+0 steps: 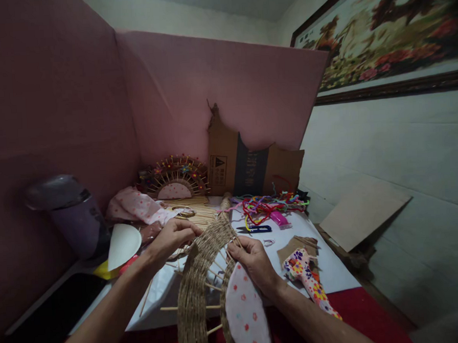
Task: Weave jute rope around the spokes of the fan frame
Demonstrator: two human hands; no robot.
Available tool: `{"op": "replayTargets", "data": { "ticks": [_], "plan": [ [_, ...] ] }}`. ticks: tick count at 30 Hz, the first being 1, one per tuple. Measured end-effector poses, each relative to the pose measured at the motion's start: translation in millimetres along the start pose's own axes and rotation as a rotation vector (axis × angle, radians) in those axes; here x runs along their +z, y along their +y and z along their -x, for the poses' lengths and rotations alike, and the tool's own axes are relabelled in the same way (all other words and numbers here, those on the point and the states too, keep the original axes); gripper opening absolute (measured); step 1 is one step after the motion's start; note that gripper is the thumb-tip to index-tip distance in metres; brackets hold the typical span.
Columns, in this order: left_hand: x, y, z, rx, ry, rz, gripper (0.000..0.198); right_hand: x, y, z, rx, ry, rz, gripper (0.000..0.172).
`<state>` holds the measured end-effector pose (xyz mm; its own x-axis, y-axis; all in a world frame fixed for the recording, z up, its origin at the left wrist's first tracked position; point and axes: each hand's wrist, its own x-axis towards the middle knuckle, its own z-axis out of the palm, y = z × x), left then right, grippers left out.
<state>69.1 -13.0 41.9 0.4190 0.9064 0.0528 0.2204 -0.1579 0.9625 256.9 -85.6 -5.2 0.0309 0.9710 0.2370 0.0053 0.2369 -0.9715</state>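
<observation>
Right hand point(255, 262) pinching woven fan point(194, 286) at stick beside inner rim. Left hand point(174, 238) touching outer edge of twine band with curled fingers; cannot tell whether they are gripping. Fan standing tilted at near edge of table point(334, 271), sticks poking past band, flower-printed half-disc point(246, 309) filling centre. Dark-blue snips point(260, 229) lying beyond right hand, near tangled pipe cleaners point(267, 206) and pink packet point(280, 220). Floral figure point(305, 275) resting to right. Second fan point(175, 189), bead-topped, standing behind, beside torn cardboard point(254, 170).
</observation>
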Motion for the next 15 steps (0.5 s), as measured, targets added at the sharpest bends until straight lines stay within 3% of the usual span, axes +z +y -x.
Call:
{"op": "replayTargets", "data": {
  "ticks": [4,15],
  "plan": [
    [-1.1,2.5,0.8,0.078,0.032,-0.119,0.017,-0.7,0.7,-0.8,-0.002,0.003,0.022,0.03],
    [4.7,2.2,7.2,0.454,0.121,-0.593,0.013,-0.8,3.9,-3.3,0.006,0.019,0.052,0.029]
  ]
}}
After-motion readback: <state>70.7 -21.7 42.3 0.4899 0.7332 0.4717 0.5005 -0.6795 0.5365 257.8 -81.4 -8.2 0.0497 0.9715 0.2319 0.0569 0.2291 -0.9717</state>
